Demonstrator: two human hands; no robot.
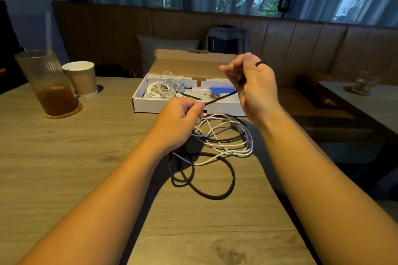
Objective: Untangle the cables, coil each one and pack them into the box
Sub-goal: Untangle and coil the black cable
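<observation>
**Separating the black cable from the tangle.** The left hand (183, 114) pinches the black cable (219, 98) between thumb and curled fingers, just above the table (86, 157). The right hand (252, 84) is raised higher, over the right end of the box (187, 106), and grips the same cable in curled fingers. A short stretch runs taut and slanting between the two hands. Whether the dark band at the right hand's knuckles is a turn of cable or a ring cannot be told.

The rest of the black cable lies in loose loops near the middle of the table. It is interlaced with the white cable (228, 142), which is heaped just in front of the box's near wall. The open box stands toward the far edge with its lid flap up. A coiled white cable (164, 89) lies in its left half and a blue item (221, 90) in its right. A glass (47, 84) and a paper cup (81, 77) stand at the far left corner, well apart from the work.

By this view, one cable appears packed and two are not yet freed. The step is best done by feeding the black cable slowly through the hands and following it to each crossing. White strands should be lifted off rather than hauled on, since tension would likely tighten any knot. The loops should be kept back from the table's right edge.
</observation>
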